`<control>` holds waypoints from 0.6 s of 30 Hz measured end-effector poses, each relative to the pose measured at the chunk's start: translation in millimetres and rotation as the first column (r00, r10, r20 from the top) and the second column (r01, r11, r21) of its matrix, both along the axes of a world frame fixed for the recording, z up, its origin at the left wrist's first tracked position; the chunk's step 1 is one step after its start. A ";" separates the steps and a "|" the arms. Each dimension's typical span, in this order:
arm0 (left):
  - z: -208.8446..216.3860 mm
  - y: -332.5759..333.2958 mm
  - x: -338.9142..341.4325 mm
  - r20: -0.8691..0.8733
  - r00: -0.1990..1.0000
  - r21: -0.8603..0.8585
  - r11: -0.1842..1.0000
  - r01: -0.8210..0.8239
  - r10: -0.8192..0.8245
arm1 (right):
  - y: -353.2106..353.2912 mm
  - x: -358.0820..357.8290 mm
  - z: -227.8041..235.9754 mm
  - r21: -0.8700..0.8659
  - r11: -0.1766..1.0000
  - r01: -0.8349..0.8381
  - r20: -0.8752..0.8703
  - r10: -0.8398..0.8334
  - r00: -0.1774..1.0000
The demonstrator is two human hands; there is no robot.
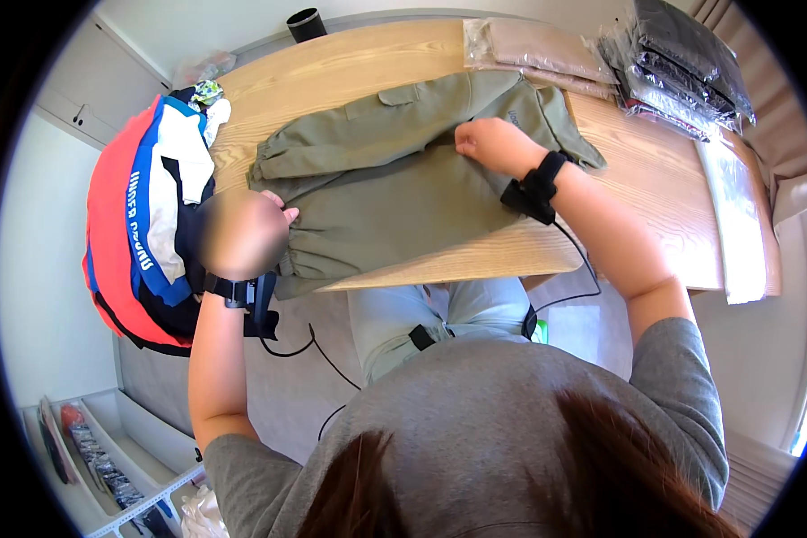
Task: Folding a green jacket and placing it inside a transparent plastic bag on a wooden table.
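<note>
Olive-green cargo trousers [394, 202] lie lengthwise across the wooden table, the waist to the right and the elasticated cuffs to the left. A flap pocket shows on the far leg. My right hand [498, 146] is closed on the fabric near the waist, its fingers curled down into a fold. At the cuff end, my left hand [247, 231] has its fingertips together at the leg hem; a blur covers most of that hand. Both wrists wear black straps with small devices. Beside my left hand rises a heap of clothes [108, 233] in coral red, blue, white and black.
Bagged beige garments [542, 49] lie at the table's far right, next to a stack of dark bagged garments [681, 67]. Clear plastic bags [733, 220] hang over the right edge. A black bin [306, 24] stands beyond the table. Cables [587, 269] trail from my wrists. A white divided organiser [134, 439] sits low left.
</note>
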State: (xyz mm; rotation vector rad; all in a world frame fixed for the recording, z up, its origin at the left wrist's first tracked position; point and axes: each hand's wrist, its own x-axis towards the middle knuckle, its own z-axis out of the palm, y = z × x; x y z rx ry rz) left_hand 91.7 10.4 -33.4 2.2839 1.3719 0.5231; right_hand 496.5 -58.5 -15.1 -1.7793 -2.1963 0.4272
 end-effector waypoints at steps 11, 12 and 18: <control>-2.0 5.5 -5.7 0.067 0.983 -0.121 0.977 0.177 -0.170 | 11.7 6.2 -1.2 -0.023 1.000 0.013 0.058 -0.012 0.998; -0.9 4.4 -4.5 0.063 0.979 -0.130 0.971 0.200 -0.193 | 11.9 4.9 -0.9 -0.034 0.999 0.031 0.082 -0.028 0.996; -1.5 10.0 6.9 0.316 0.945 -0.126 0.983 0.130 -0.085 | 15.7 5.9 2.6 -0.055 0.996 0.068 0.128 -0.060 0.990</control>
